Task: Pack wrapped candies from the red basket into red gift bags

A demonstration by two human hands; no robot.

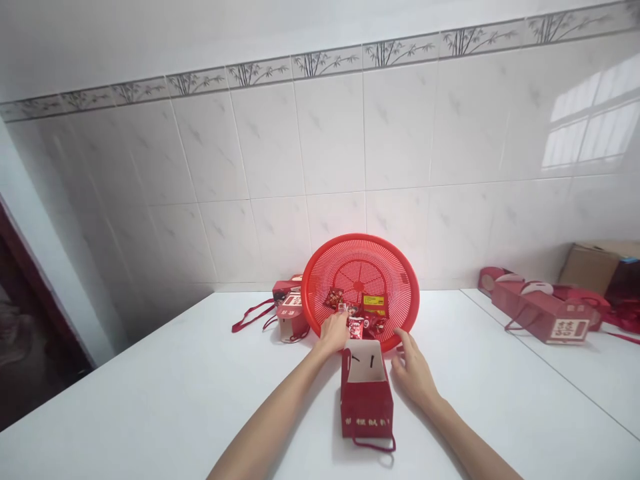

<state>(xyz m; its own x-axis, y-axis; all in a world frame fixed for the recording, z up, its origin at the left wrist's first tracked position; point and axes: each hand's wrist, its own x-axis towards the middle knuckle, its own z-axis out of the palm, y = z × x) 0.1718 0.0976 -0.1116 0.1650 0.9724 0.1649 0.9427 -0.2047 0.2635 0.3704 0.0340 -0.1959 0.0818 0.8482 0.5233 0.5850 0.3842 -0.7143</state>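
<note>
A red gift box [366,393] with an open top and a cord handle stands on the white table [200,400] in front of me. Behind it a red plastic basket [400,273] leans against the tiled wall and holds several small wrapped sweets [361,313]. My left hand [334,333] reaches over the basket's front rim, its fingers curled among the sweets; what they grip is hidden. My right hand [413,367] rests beside the box's right top edge, fingers apart, near the basket's rim.
Two more red boxes with cords [290,310] stand left of the basket. On the adjoining table at the right lie flat red boxes [545,310] and a brown carton [595,267]. The table's left edge drops off by a dark doorway.
</note>
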